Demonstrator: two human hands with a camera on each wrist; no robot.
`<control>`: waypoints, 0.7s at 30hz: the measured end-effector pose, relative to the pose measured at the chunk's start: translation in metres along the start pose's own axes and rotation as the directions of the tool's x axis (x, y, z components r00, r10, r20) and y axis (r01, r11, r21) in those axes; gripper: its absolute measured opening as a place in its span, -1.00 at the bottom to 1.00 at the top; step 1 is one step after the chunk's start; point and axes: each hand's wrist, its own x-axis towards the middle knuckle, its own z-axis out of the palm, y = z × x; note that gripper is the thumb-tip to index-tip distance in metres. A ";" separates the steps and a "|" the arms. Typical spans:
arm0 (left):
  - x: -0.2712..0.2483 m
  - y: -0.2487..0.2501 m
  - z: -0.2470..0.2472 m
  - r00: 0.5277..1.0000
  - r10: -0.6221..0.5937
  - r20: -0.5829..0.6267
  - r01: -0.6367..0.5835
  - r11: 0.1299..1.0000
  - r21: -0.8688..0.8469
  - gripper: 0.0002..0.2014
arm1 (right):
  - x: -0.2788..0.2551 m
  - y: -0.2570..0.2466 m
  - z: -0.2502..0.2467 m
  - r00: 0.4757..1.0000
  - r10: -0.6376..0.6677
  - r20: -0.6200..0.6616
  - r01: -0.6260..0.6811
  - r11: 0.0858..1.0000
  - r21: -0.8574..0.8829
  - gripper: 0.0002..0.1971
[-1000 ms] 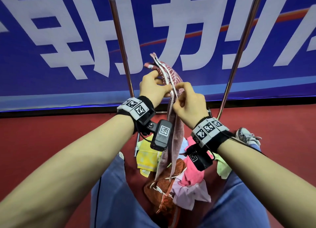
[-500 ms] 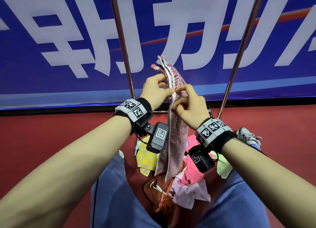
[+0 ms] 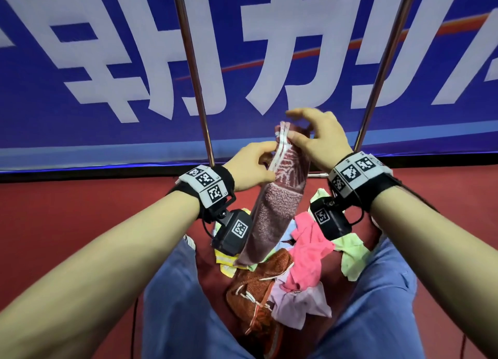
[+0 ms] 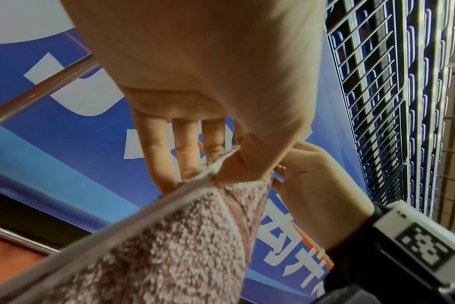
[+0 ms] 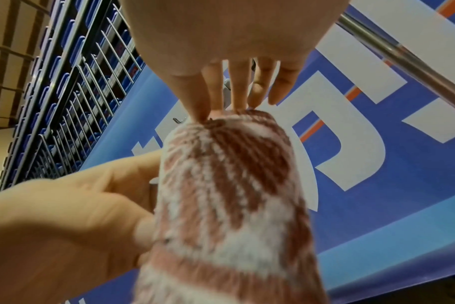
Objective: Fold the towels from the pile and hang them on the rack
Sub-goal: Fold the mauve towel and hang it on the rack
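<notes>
A brown-and-white patterned towel (image 3: 277, 197) hangs folded lengthwise between my hands, in front of the rack's two metal poles (image 3: 194, 70). My left hand (image 3: 250, 167) pinches its white-trimmed edge (image 4: 195, 181) between thumb and fingers. My right hand (image 3: 315, 140) pinches the towel's top fold (image 5: 237, 123) with thumb and forefinger, the other fingers spread. The lower end of the towel dangles just above the pile (image 3: 291, 272) of coloured towels on the floor between my legs.
The pile holds orange-brown (image 3: 258, 283), pink (image 3: 310, 253), lilac (image 3: 299, 304), light green (image 3: 350, 253) and yellow (image 3: 229, 264) cloths. A blue banner (image 3: 107, 62) stands behind the rack. Red floor lies on both sides. The rack's low crossbar (image 3: 318, 175) runs behind the towel.
My right hand has climbed from the towel's middle edge to its top fold and spread its fingers. The towel now hangs shorter and tilted, and my view has dropped slightly.
</notes>
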 end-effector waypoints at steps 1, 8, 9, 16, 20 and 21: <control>0.000 -0.002 0.001 1.000 -0.015 0.020 0.015 1.000 0.014 -0.50 | 0.001 -0.001 -0.001 1.000 0.017 0.027 -0.017 1.000 0.007 -0.71; -0.003 0.006 0.000 0.987 -0.154 0.032 0.158 0.966 -0.206 -0.79 | -0.005 -0.001 0.001 0.997 0.065 -0.047 -0.059 0.991 0.123 -0.88; -0.002 0.009 -0.001 0.982 -0.190 0.019 0.188 0.948 -0.257 -0.79 | -0.006 -0.002 0.002 0.997 0.059 -0.049 -0.052 0.990 0.134 -0.88; 0.004 0.016 -0.005 0.975 -0.212 -0.066 0.179 0.927 -0.329 -0.73 | -0.007 -0.009 -0.004 0.999 0.018 -0.043 -0.009 0.980 0.196 -0.87; 0.003 0.014 -0.006 0.975 -0.192 -0.108 0.143 0.924 -0.355 -0.78 | -0.008 -0.011 -0.009 1.000 -0.004 0.000 0.004 0.974 0.226 -0.87; 0.003 0.013 -0.007 0.978 -0.177 -0.113 0.129 0.931 -0.341 -0.80 | -0.008 -0.011 -0.010 1.000 -0.009 0.011 0.007 0.976 0.218 -0.87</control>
